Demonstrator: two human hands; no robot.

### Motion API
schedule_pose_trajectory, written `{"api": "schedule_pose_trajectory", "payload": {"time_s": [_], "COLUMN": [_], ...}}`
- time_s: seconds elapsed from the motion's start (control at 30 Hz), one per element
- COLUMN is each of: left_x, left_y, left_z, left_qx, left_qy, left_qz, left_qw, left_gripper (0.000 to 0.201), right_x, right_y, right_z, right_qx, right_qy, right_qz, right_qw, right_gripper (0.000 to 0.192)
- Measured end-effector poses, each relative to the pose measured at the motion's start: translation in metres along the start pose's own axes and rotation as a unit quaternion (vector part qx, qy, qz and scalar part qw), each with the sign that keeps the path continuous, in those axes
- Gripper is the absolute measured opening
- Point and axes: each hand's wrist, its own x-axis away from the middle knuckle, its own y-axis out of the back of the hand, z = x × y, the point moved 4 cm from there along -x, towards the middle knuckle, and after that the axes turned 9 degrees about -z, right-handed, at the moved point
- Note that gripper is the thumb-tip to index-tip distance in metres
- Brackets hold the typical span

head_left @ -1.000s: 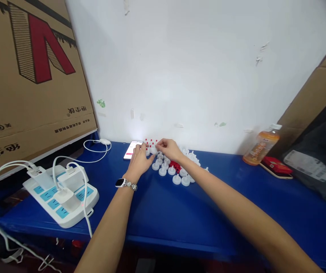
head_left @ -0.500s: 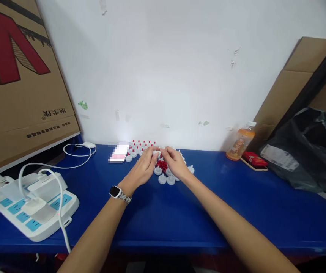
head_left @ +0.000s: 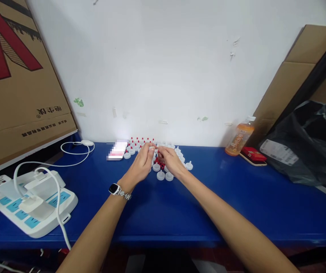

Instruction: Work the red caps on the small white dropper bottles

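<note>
My left hand (head_left: 142,162), with a watch on its wrist, is closed, its thumb and fingers pinched on a small white spouted cap, mostly hidden by the fingers. Close beside it, fingertips nearly touching, my right hand (head_left: 170,160) is closed in a pinch; what it grips is hidden. Some red shows by its fingertips. Beneath the hands lies a pile of small red tips (head_left: 157,165). Around the pile stand several white spouted caps (head_left: 169,176) without red tips. Rows of white caps with red tips (head_left: 132,148) stand to the left, against the wall.
A phone (head_left: 118,150) with a blurred screen lies left of the caps on the blue table (head_left: 168,216). A white power strip (head_left: 37,204) with plugs and cables is at far left. An orange drink bottle (head_left: 240,137), a red packet (head_left: 254,154) and a dark plastic bag (head_left: 302,148) are at right.
The view has shifted slightly, so everything sits a little higher. Both hands stay close together over the pile; the right fingers have moved slightly toward the left fingertips.
</note>
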Motion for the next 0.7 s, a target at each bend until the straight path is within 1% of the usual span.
{"api": "schedule_pose_trajectory", "payload": {"time_s": [0.1,0.17,0.23,0.27,0.33,0.4,0.5,0.57,0.63,0.7], "left_x": [0.001,0.002,0.002,0.002,0.001,0.001,0.000,-0.001,-0.004,-0.006], "left_y": [-0.004,-0.005,-0.005,-0.004,-0.003,-0.004,-0.005,-0.001,0.012,0.033], "left_z": [-0.002,-0.004,-0.005,-0.006,-0.007,-0.009,-0.009,-0.006,0.001,0.014], "left_qx": [0.008,0.022,0.029,0.028,0.020,0.009,-0.008,-0.011,0.008,0.043], "left_qy": [-0.005,0.006,0.015,0.016,0.011,-0.002,-0.033,-0.051,-0.043,0.009], "left_qz": [-0.008,-0.012,-0.018,-0.024,-0.038,-0.050,-0.059,-0.070,-0.116,-0.214], "left_qw": [1.000,1.000,0.999,0.999,0.999,0.999,0.998,0.996,0.992,0.976], "left_gripper": [0.034,0.033,0.033,0.033,0.034,0.033,0.032,0.031,0.034,0.041], "right_x": [0.006,0.009,0.009,0.008,0.005,0.003,0.005,0.007,0.008,0.008], "right_y": [0.001,0.002,0.003,0.002,0.000,-0.006,-0.015,-0.015,-0.005,0.011], "right_z": [0.009,0.014,0.015,0.014,0.010,0.006,0.008,0.012,0.014,0.011], "right_qx": [0.081,0.112,0.117,0.107,0.058,-0.026,-0.157,-0.209,-0.227,-0.207], "right_qy": [0.083,0.127,0.140,0.133,0.090,0.023,-0.066,-0.111,-0.167,-0.209], "right_qz": [-0.025,-0.031,-0.040,-0.045,-0.051,-0.043,-0.014,0.002,0.001,-0.013], "right_qw": [0.993,0.985,0.982,0.984,0.993,0.998,0.985,0.972,0.959,0.956], "right_gripper": [0.040,0.038,0.039,0.040,0.044,0.047,0.046,0.044,0.043,0.042]}}
